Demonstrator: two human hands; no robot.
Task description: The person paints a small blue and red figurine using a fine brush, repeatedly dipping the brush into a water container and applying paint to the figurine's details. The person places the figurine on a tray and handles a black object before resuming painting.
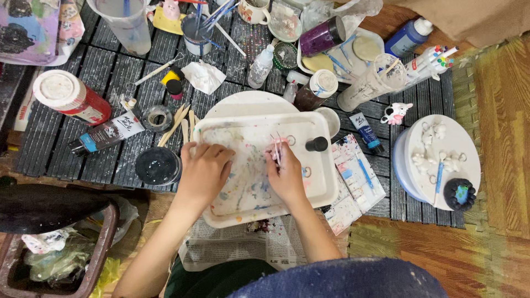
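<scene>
Both hands sit over the white tray, paint-smeared inside, lying on the dark slatted mat w/ newspaper under its near edge. Right hand has its grip closed on a thin pale pink tool, tip pointing up and away from the person. Left hand rests knuckles-up on the tray's left half, fingers curled under; can't tell whether it holds anything. A small black cap stands on the tray just right of the tool.

Packages, left to right: red jar w/ white lid lying tilted at the mat's left; black paint tube w/ a white label and blue cap end slanting below it; round black lid touching near the tray's left edge. Behind the tray, a clear squeeze bottle, a dark jar w/ white lid, a purple glitter jar on its side, a blue bottle w/ white cap top right. Small blue tube lies right of the tray, near a tiny cow figure.

Room to move: tight (clutter crowds the tray's far and left sides). The round white board w/ small white figures sits well apart on the right; beyond it, bare wood floor. A bin w/ plastic waste fills the near left corner.
</scene>
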